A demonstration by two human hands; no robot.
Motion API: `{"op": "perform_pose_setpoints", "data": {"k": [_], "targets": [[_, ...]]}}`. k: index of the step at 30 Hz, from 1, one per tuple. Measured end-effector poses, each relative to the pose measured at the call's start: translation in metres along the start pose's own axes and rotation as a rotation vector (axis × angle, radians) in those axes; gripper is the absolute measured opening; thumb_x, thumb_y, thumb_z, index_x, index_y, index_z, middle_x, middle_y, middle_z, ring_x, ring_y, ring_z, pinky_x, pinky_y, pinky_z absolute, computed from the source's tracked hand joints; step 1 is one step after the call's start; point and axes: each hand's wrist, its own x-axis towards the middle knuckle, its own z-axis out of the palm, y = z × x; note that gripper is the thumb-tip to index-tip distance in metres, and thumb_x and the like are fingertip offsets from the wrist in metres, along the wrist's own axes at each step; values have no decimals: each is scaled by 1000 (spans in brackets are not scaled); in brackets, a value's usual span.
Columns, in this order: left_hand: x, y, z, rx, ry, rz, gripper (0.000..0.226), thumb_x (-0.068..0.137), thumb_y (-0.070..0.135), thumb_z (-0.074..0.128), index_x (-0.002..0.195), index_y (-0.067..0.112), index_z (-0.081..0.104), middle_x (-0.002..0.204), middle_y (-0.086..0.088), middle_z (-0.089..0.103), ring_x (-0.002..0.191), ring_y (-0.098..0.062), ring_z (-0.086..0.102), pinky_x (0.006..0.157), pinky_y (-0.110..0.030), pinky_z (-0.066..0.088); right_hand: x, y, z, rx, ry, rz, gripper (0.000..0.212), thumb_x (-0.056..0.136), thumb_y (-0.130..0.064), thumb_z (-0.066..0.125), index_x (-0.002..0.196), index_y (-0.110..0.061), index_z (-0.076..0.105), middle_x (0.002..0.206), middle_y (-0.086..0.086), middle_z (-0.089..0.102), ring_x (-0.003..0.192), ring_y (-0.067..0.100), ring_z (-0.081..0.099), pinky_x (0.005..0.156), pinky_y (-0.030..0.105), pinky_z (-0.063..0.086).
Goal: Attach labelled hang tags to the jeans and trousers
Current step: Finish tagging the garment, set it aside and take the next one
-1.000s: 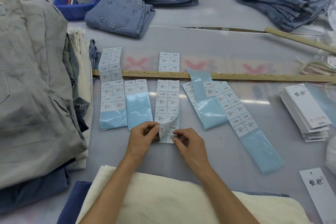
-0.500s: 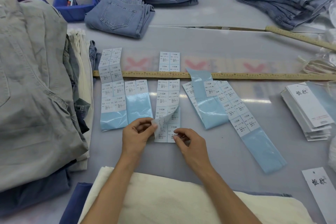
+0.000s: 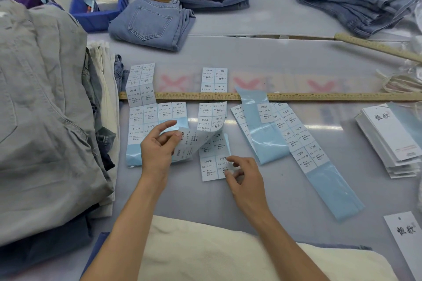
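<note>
Printed white size stickers on a pale blue backing strip (image 3: 213, 139) are lying at the centre of the grey table (image 3: 285, 57), marked 1103# and L. Clock directions below are taken from this strip.

1. The left hand (image 3: 157, 148) is pinching a peeled run of stickers (image 3: 194, 141) between thumb and fingers at 9 o'clock; the run is curling up and away from the backing while remaining joined to it higher up.
2. The right hand (image 3: 244, 178) is pressing its curled fingertips on the strip's lower right corner at 5 o'clock, pinning it to the table.
3. Further sticker strips are lying on both sides: XS and S strips (image 3: 146, 116) at 9 o'clock, M and XL strips (image 3: 294, 134) at 3 o'clock.
4. A yellow wooden measuring ruler (image 3: 319, 96) is lying across the table at 12 o'clock.
5. A stack of white card hang tags (image 3: 388, 137) is sitting at 3 o'clock, well apart.
6. Folded light blue jeans (image 3: 150, 23) are lying at 11 o'clock, beside a blue plastic bin (image 3: 91, 18).
7. A pile of grey trousers (image 3: 45, 109) is occupying 9 o'clock.
8. A cream folded garment (image 3: 217, 251) is lying at 6 o'clock.
</note>
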Motion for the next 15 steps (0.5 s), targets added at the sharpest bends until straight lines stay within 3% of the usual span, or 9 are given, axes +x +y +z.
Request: {"op": "perform_pose_setpoints", "data": {"k": [4, 8, 10, 13, 15], "targets": [[-9, 5, 6, 20, -96, 24, 27, 91, 7, 74, 113, 24, 73, 79, 5, 74, 74, -4, 65, 61, -14, 49, 2, 0, -4, 15, 18, 97, 41, 91, -14, 71, 123, -36, 58, 107, -15, 61, 61, 10, 55, 68, 13, 47], [-26, -6, 15, 110, -326, -1, 23, 90, 13, 73, 112, 20, 71, 96, -6, 79, 87, -22, 75, 74, -28, 60, 2, 0, -4, 88, -5, 172, 35, 93, -15, 66, 120, -36, 59, 89, -9, 69, 61, 3, 56, 63, 15, 47], [-34, -20, 18, 283, -386, 26, 19, 91, 12, 74, 106, 24, 73, 99, 2, 78, 94, -17, 74, 83, -32, 60, 3, 1, -4, 78, 25, 171, 28, 96, -18, 62, 119, -34, 60, 86, -9, 68, 62, 4, 57, 64, 20, 48], [-49, -45, 16, 671, -410, 226, 21, 90, 11, 75, 102, 29, 75, 107, 19, 73, 101, -3, 67, 92, -29, 55, 5, 1, -3, 98, 56, 204, 23, 100, -20, 57, 119, -31, 62, 90, -7, 68, 69, 13, 62, 71, 36, 53], [-59, -61, 12, 862, -430, 455, 21, 89, 9, 74, 106, 23, 75, 119, 15, 68, 112, -7, 62, 94, -28, 53, 4, 2, -2, 70, 43, 193, 22, 99, -19, 58, 118, -29, 64, 90, -7, 69, 70, 9, 63, 73, 33, 54]]}}
